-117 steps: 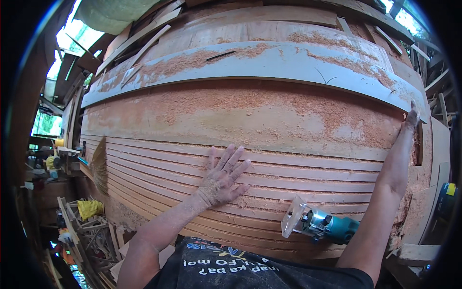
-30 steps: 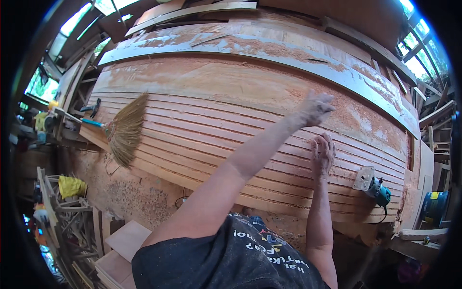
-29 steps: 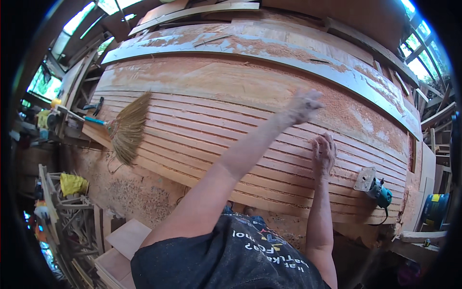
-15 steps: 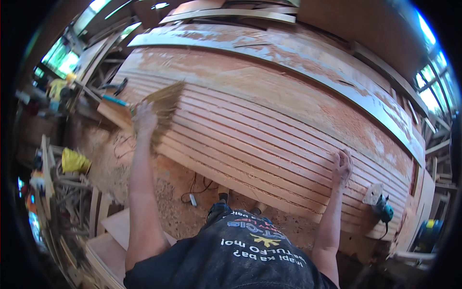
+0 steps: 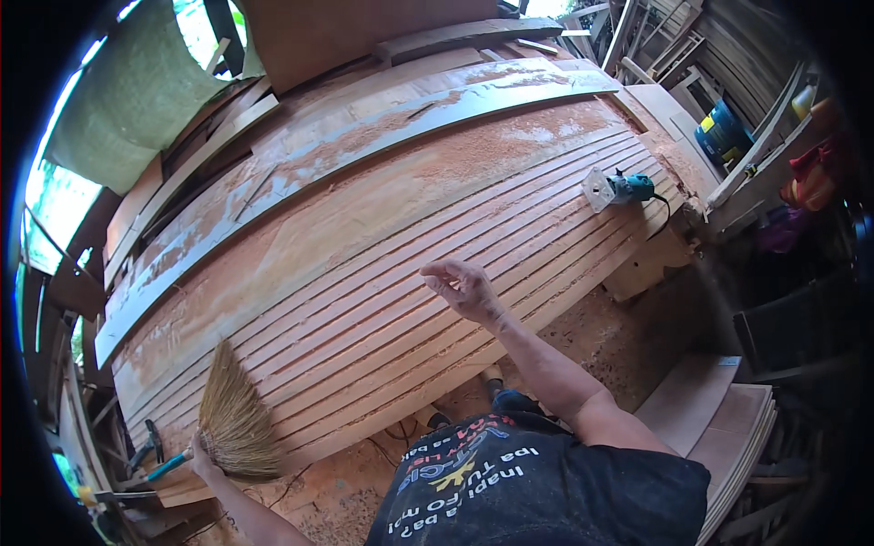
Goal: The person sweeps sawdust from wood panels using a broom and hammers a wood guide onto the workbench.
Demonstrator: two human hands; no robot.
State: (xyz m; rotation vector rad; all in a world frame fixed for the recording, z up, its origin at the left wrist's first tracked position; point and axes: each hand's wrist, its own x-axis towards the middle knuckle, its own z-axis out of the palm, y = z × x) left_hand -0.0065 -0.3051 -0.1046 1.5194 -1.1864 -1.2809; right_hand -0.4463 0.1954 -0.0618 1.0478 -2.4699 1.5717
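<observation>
My left hand [image 5: 206, 462] is closed around a straw broom at the base of its bristles. The broom [image 5: 238, 419] has a teal handle, and its fanned straw lies over the left end of a wide wooden panel. Long parallel grooves run along this panel [image 5: 391, 314], with sawdust in and around them. Over the middle of the grooves hovers my right hand [image 5: 464, 289], empty, its fingers stretched forward and the thumb apart. A teal power tool with a clear square base, which looks like a trim router [image 5: 628, 189], rests near the panel's right end.
Beyond the grooves lies a pale, dusty board [image 5: 364, 150]. A dark hammer-like tool [image 5: 153, 441] is at the left end. Stacked wooden sheets [image 5: 728, 428] stand beside me at the right. A blue-green drum-shaped container [image 5: 721, 132] sits past the panel's right end.
The view has turned, so the panel now slants up to the right. My right hand has moved left, away from the power tool, and its fingers have straightened. My left hand still grips the broom.
</observation>
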